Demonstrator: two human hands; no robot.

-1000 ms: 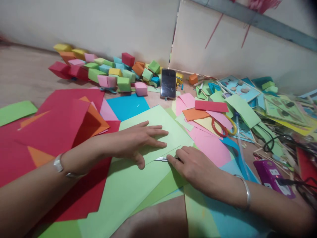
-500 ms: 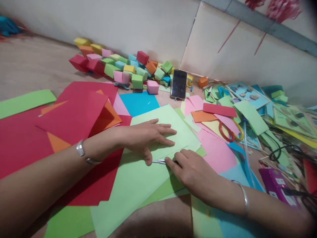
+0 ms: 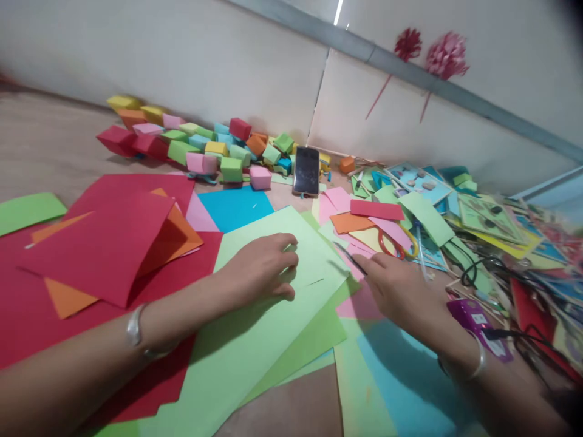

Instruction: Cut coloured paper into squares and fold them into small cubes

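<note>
While no writing can be read on anything, the nearest things are the two bare forearms, each with a silver bangle. The left hand point(image 3: 262, 267) lies on the light green sheet point(image 3: 255, 328), its fingers point(image 3: 285, 249) now curled narrow and pinching the paper, where a moment ago they were spread flat. The sheet is large and pale, with a short cut line beside the thumb, and it lies over red paper point(image 3: 104, 243) and darker green paper. The right hand point(image 3: 398, 288) has left the sheet and moved right, over pink paper; it grips a thin dark blade point(image 3: 350, 259), lifted and pointing up-left. Beyond it lie scissors point(image 3: 396, 243) with red and yellow handles. Farther off, a phone point(image 3: 306, 171) lies dark, and folded paper cubes point(image 3: 204, 149) are heaped along the wall.
</note>
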